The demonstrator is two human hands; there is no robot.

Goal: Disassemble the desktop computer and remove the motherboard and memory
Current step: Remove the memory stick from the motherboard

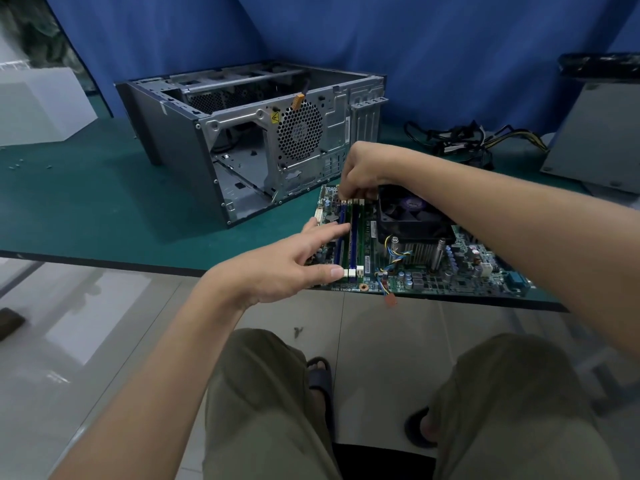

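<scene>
The green motherboard [460,271] lies flat on the green table near its front edge, with a black fan and heatsink [412,216] on it. Blue and black memory slots with green memory sticks [360,233] run along its left side. My left hand [294,268] rests over the board's left part, fingers spread, thumb tip against the near white slot latch [348,273]. My right hand [360,174] reaches over the far end of the slots, fingertips curled down on the far latches. The emptied grey computer case [256,133] lies open behind the board.
A bundle of black cables [457,140] lies at the back right beside a grey metal box [599,133]. A white box [38,105] sits at the far left, with small screws [17,163] nearby. The table edge [104,263] runs in front of my knees.
</scene>
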